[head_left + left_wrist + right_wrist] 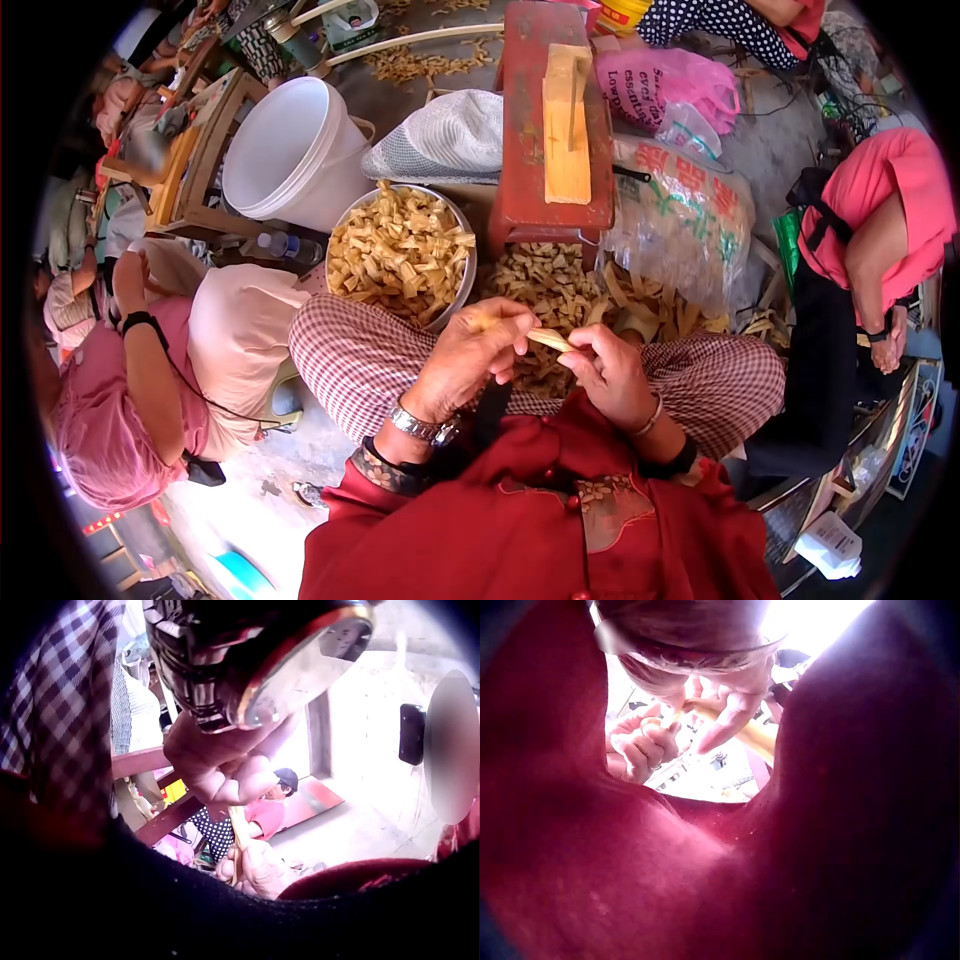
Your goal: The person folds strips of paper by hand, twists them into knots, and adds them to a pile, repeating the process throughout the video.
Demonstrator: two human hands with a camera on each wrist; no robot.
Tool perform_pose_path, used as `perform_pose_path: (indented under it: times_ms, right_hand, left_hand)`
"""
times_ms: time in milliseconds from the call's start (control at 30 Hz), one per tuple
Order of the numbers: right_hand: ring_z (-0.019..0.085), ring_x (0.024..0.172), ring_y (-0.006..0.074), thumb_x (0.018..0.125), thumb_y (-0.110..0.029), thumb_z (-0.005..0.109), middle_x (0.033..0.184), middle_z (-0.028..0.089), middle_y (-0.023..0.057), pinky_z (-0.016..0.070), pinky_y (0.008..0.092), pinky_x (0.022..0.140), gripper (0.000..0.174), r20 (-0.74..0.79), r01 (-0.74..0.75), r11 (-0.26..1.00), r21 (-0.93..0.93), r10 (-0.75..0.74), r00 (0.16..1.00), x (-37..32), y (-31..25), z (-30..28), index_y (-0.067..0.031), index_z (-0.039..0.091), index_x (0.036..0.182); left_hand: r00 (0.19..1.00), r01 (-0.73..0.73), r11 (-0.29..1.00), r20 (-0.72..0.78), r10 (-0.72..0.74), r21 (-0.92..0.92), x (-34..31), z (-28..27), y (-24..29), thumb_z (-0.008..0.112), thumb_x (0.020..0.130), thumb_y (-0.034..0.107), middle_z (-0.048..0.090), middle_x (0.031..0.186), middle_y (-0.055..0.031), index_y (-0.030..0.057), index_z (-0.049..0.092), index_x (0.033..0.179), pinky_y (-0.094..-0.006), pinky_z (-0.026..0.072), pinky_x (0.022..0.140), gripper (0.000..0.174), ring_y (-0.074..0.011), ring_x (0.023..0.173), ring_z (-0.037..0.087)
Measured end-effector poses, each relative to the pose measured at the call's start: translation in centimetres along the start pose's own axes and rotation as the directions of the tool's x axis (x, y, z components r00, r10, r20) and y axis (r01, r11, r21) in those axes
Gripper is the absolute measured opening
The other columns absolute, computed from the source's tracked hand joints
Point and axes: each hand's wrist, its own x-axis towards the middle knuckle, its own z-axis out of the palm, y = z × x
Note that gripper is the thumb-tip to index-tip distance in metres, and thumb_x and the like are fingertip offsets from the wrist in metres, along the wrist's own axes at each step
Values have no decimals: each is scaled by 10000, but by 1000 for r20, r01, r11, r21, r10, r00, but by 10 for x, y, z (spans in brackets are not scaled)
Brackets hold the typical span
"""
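Over the lap, both hands hold a pale yellow dried strip (550,340) between them. The left hand (465,360), with a metal watch at its wrist, grips one end in curled fingers. The right hand (615,380) pinches the other end between thumb and fingers. In the left wrist view the strip (238,825) runs from the left hand (225,776) down to the right hand (262,871). Ahead of the left hand is a metal basin (473,268) heaped with knotted yellow pieces (395,255). Short loose strips (550,280) lie just beyond the hands.
A red bench (525,110) bearing a wooden block (567,150) stands ahead. A white bucket (270,150) and a mesh sack (445,135) are beyond the basin; a clear plastic sack (690,220) lies right of the bench. People sit at left (130,400) and right (890,220).
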Motion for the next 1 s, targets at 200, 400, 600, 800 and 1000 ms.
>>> perform_pose_path:
  times_ms: [200,400,600,800,1000]
  right_hand:
    - [535,541,275,902,-136,560,650,535,127,413,352,518,126,209,65,998,7,-65,976,5,-4,5,-26,531,849]
    - [528,525,259,898,-103,528,629,512,114,404,330,506,164,193,87,994,66,-98,976,22,-23,-27,-4,543,768]
    - [543,539,253,928,-187,517,617,516,123,408,332,509,227,-33,192,974,-117,-197,980,89,-35,-67,-7,542,791]
    - [534,544,273,935,-221,495,603,518,136,403,354,524,255,-201,263,939,-222,-308,930,154,-20,-98,-13,549,798]
    - [505,581,350,917,-199,510,632,516,169,396,391,538,221,-192,87,926,-366,-167,967,156,45,-84,-25,527,781]
  left_hand:
    - [999,-50,999,-4,50,14,-6,-1,11,611,879,80,526,665,-7,-7,594,958,-172,328,386,119,-28,447,377]
    - [967,-234,971,-119,227,-54,-8,-15,33,607,869,56,497,653,8,13,581,905,-186,315,390,62,-37,465,358]
    - [921,-367,929,-119,371,52,34,24,94,554,891,52,499,669,13,27,578,897,-198,330,406,35,-47,481,380]
    - [842,-520,833,-51,537,188,92,51,135,607,897,147,501,681,23,47,573,883,-188,325,417,106,-39,491,399]
    - [724,-517,562,-20,690,646,157,26,113,606,872,119,561,639,18,24,610,840,-215,377,436,101,-45,501,454]
